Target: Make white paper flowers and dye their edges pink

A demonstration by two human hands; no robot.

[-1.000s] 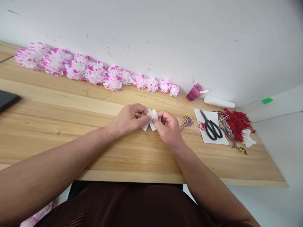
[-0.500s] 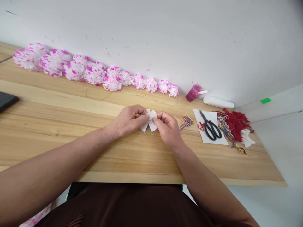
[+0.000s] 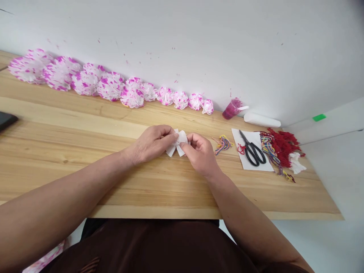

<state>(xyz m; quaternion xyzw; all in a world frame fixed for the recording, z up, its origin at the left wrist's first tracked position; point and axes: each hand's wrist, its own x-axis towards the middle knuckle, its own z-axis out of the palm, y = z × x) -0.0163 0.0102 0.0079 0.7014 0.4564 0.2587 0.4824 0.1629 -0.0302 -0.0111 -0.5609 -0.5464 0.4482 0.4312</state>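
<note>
Left hand (image 3: 152, 144) and right hand (image 3: 200, 153) shift marginally toward 9 o'clock. Both pinch the folded white paper (image 3: 182, 136), from 9 and 3 o'clock; scissors (image 3: 251, 151) lie at 3 o'clock.

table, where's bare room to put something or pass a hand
Widest bare stretch of the table: in front of the paper flowers, left of the left hand. A smaller patch: near edge, right of the right hand. Crowded: the right end, with scissors, red yarn and coloured strings; both hands pinch white paper mid-table.
</note>
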